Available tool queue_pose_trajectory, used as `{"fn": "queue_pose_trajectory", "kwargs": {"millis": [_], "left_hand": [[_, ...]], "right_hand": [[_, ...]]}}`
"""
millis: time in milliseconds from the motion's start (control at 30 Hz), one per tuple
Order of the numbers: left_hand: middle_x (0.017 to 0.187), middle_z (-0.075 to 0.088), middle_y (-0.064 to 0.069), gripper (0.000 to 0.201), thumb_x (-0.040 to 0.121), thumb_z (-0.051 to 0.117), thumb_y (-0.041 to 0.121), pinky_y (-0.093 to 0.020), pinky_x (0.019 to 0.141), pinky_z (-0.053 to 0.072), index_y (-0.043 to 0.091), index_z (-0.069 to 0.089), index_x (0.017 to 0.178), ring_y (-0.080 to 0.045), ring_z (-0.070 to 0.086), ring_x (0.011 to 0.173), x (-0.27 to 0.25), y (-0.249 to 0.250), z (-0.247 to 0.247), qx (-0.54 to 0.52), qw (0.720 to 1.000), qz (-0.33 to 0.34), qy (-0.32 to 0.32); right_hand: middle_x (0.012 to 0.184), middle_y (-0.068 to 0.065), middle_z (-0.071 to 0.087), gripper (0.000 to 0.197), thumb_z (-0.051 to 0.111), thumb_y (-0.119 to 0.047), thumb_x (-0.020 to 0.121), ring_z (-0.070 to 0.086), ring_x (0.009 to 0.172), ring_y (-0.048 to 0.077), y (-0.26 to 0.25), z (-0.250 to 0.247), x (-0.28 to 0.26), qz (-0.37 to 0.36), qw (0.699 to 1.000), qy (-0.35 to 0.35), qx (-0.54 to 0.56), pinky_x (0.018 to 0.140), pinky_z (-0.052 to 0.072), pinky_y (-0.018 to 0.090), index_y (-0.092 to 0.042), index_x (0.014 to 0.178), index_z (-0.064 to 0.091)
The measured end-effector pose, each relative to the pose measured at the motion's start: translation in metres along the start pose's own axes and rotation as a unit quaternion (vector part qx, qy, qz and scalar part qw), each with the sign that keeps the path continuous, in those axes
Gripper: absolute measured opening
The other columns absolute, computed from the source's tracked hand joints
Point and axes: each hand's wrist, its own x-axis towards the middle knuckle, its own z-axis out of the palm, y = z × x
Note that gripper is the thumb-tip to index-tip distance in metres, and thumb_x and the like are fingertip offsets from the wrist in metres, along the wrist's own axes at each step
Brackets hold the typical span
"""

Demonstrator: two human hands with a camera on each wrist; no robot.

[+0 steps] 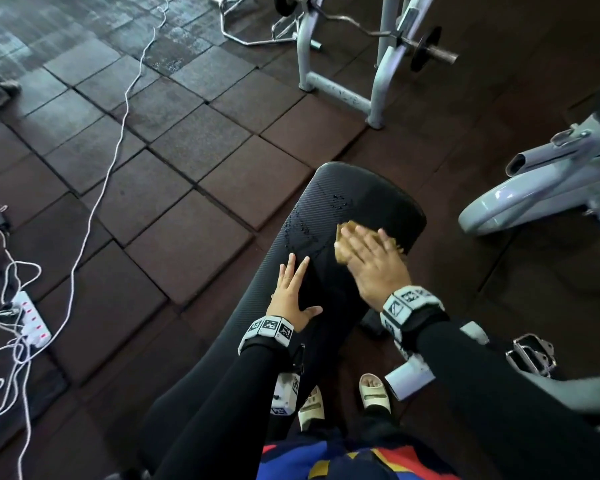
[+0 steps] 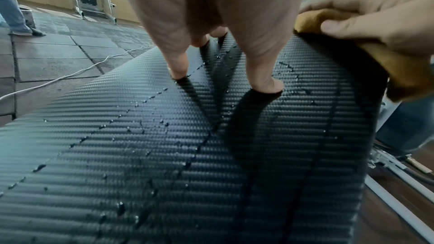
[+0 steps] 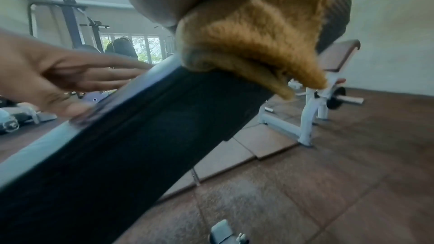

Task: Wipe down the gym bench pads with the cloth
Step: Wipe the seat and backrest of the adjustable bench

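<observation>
We look down on a long black bench pad (image 1: 326, 237) with a woven, ribbed texture, running from near us toward its rounded far end, with beads of water (image 2: 122, 207) scattered over its surface. Our left hand (image 1: 291, 296) lies flat on the near-left part of the pad, its fingers (image 2: 179, 62) straight and spread apart, tips touching the wet surface, holding nothing. Our right hand (image 1: 371, 261) presses a tan, fuzzy cloth (image 1: 343, 247) against the pad's right edge, farther along than the left hand; its fingers lie fairly straight and spread over the cloth, and from the left wrist view the thumb (image 2: 347, 25) rests on top of the fabric. The cloth (image 3: 253, 31) is bunched and hangs slightly over the pad's right side. Both wrists wear bands with black-and-white markers. The floor (image 1: 187, 133) is dark rubber tiles. To the left, white cables (image 1: 118, 133) trail to a power strip (image 1: 32, 318). Far off stands a pale metal rack (image 1: 340, 64) holding a barbell (image 1: 426, 46).
</observation>
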Motion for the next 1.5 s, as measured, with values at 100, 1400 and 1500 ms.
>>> {"fn": "queue_pose_trajectory", "kwargs": {"millis": [100,1400,1500], "left_hand": [[0.148,-0.022,0.022,0.108,0.076,0.079,0.017,-0.045,0.119,0.012,0.040,0.002,0.148,-0.015,-0.016,0.144,0.000,-0.004,0.000,0.007,1.000,0.010,0.000],[0.147,-0.034,0.021,0.121,0.072,0.080,0.040,-0.025,0.092,0.045,0.056,-0.021,0.137,-0.016,-0.020,0.143,0.009,-0.013,-0.015,0.147,0.988,0.049,0.001],[0.149,-0.032,0.020,0.121,0.071,0.080,0.039,-0.026,0.096,0.043,0.056,-0.021,0.136,-0.017,-0.020,0.143,0.009,-0.013,-0.015,0.142,0.989,0.050,0.003]], "right_hand": [[0.150,0.006,0.033,0.059,0.065,-0.012,0.083,0.024,0.141,0.023,-0.018,0.012,-0.026,0.045,0.998,0.006,0.049,0.114,0.015,0.046,-0.016,0.138,0.046],[0.156,0.001,0.020,0.055,0.038,-0.019,0.099,0.021,0.141,0.010,0.012,0.010,0.005,0.445,0.761,0.243,0.405,0.116,0.017,0.023,-0.014,0.149,0.017],[0.157,0.001,0.015,0.058,0.039,-0.020,0.099,0.018,0.143,0.010,-0.036,0.033,-0.028,0.463,0.751,0.220,0.416,0.116,0.014,0.020,-0.017,0.150,0.011]]}}
